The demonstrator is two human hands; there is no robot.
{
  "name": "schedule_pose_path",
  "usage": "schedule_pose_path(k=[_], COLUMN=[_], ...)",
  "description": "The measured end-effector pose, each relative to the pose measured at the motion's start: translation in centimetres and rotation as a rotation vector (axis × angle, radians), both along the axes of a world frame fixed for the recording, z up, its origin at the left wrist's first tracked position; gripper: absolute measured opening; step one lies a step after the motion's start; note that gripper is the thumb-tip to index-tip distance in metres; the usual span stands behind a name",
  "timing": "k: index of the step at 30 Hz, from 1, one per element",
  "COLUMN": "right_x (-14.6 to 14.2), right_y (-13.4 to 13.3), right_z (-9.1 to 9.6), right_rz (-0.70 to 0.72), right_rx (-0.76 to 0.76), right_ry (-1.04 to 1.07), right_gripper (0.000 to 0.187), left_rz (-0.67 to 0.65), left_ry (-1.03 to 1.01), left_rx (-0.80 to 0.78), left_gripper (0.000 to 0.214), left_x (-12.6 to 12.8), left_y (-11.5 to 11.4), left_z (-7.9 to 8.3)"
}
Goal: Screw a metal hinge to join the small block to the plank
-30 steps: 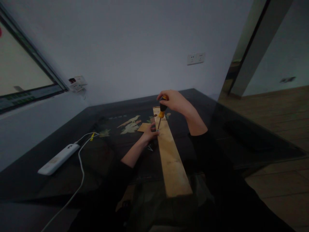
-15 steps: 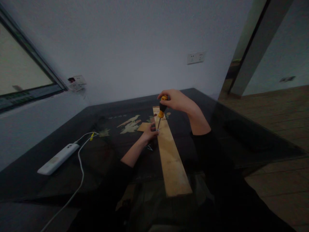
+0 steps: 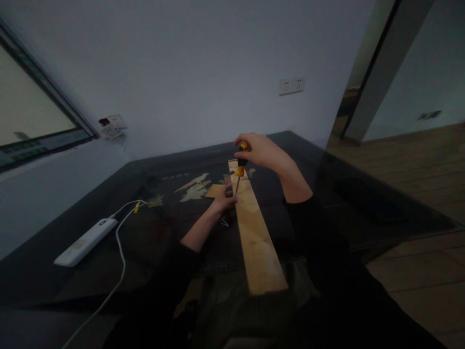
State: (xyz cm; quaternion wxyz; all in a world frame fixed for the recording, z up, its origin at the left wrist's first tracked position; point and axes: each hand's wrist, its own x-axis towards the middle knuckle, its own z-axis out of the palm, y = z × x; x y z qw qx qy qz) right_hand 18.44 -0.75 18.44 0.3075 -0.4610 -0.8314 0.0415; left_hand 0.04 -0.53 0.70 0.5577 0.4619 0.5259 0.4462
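Left of plank (image 3: pixel 258 237) | power strip (image 3: pixel 86 242), tan piece (image 3: pixel 212 191) | right grip (image 3: pixel 257 148): clasping screwdriver (image 3: pixel 240 170) | left grip (image 3: pixel 221 199): can't tell

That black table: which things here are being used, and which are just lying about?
In use:
screwdriver, in the right grip
wooden plank, under the screwdriver

Seemingly lying about:
white power strip
white cable
small wooden piece, though it may belong

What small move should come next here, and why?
Probably a slight turn of the screwdriver by the right hand, which grips it: its shaft points down at the left edge of the wooden board, close beside the left hand. What lies under the tip is too small to tell.
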Motion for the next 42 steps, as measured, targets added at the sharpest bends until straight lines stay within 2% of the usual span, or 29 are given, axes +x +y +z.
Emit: schedule_pose_path(k=[3, 6, 10, 13, 18, 22, 25, 28, 30, 34, 36, 39, 42], right_x=[0.1, -0.8, -1.4, -1.0, -0.3, -1.1, -1.6, -1.6, -1.1, 0.1, 0.4, 0.4, -0.2], right_y=[0.0, -0.4, -0.7, -0.4, 0.0, -0.5, -0.7, -0.5, -0.2, 0.5, 0.7, 0.6, 0.4], right_z=[0.1, 0.1, -0.1, -0.2, 0.0, 0.1, 0.0, -0.2, -0.3, 0.0, 0.1, 0.2, 0.0], right_rz=[0.008, -0.135, -0.248, -0.200, 0.019, -0.078, -0.190, -0.239, -0.193, 0.052, 0.124, 0.103, -0.046], right_rx=[0.004, 0.030, 0.031, 0.034, 0.004, 0.032, 0.048, 0.040, 0.028, -0.012, -0.050, -0.066, -0.011], right_ry=[0.001, -0.001, -0.004, 0.002, 0.018, -0.012, -0.032, -0.034, -0.025, -0.011, -0.002, 0.009, 0.001], right_gripper=[0.028, 0.024, 0.035, 0.035, 0.027, 0.022, 0.032, 0.042, 0.040, 0.028, 0.027, 0.022, 0.024], left_rz=[0.006, 0.005, 0.017, 0.011, -0.011, 0.003, 0.017, 0.020, 0.015, 0.009, 0.006, 0.001, -0.003], left_ry=[-0.006, -0.013, -0.015, -0.028, -0.044, -0.018, 0.005, 0.009, 0.002, -0.007, -0.010, -0.021, -0.028], left_rx=[-0.006, -0.007, -0.005, 0.002, 0.000, -0.001, -0.007, -0.015, -0.009, 0.009, 0.012, 0.013, 0.012], left_gripper=[0.079, 0.078, 0.076, 0.076, 0.082, 0.080, 0.077, 0.076, 0.074, 0.077, 0.078, 0.080, 0.079], left_x=[0.0, 0.0, 0.2, 0.1, -0.1, -0.1, 0.1, 0.3, 0.3, 0.1, -0.1, -0.2, -0.2], left_y=[0.1, 0.0, -0.2, -0.3, 0.1, 0.2, 0.0, -0.3, -0.4, -0.2, 0.0, 0.2, 0.2], left_z=[-0.1, 0.0, 0.2, 0.2, -0.3, -0.3, 0.0, 0.4, 0.5, 0.1, -0.2, -0.4, -0.4])
